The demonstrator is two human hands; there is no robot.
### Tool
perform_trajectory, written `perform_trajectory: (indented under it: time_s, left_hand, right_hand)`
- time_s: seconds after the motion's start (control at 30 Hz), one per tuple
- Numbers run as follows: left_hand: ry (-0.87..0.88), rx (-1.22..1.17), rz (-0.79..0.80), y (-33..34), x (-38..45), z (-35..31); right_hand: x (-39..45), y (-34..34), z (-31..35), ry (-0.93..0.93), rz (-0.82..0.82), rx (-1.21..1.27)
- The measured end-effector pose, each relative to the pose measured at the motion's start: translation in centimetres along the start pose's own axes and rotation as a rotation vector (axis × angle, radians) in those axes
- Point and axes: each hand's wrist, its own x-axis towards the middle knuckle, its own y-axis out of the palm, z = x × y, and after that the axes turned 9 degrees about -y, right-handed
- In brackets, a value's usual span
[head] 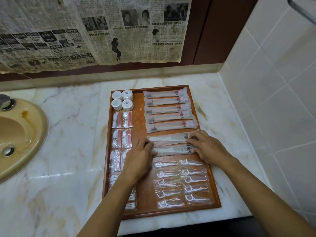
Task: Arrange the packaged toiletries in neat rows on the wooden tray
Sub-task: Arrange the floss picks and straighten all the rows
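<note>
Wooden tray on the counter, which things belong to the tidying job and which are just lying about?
Job: wooden tray, comb packets, toothbrush packets, floss pick packets, round soaps, left hand, right hand.
Lying about: sink, newspaper.

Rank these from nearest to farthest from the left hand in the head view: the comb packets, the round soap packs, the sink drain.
From the left hand:
1. Comb packets: touching its fingertips, mid-tray, to its right.
2. Round soap packs: far-left corner of the wooden tray, beyond the hand.
3. Sink drain: off the tray, far to the left in the basin.
</note>
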Motion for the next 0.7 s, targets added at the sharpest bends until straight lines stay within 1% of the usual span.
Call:
perform_trajectory:
  time_s: [0.2, 0.53, 0.7]
  left_hand:
    - [-0.004, 0.0, 0.006, -0.3, 0.0, -0.2]
    - [0.006, -0.026, 0.0, -0.1, 0.1, 0.2]
    - [0.0, -0.038, -0.008, -0.3, -0.2, -0.1]
  right_hand:
    - [-0.1, 0.0, -0.1, -0.005, -0.007, 0.009]
    - [-1.5, -0.4, 1.1, -0.04, -0.13, 0.001]
    - [-2.5, 0.1, 1.7, 0.004, -0.131, 0.052]
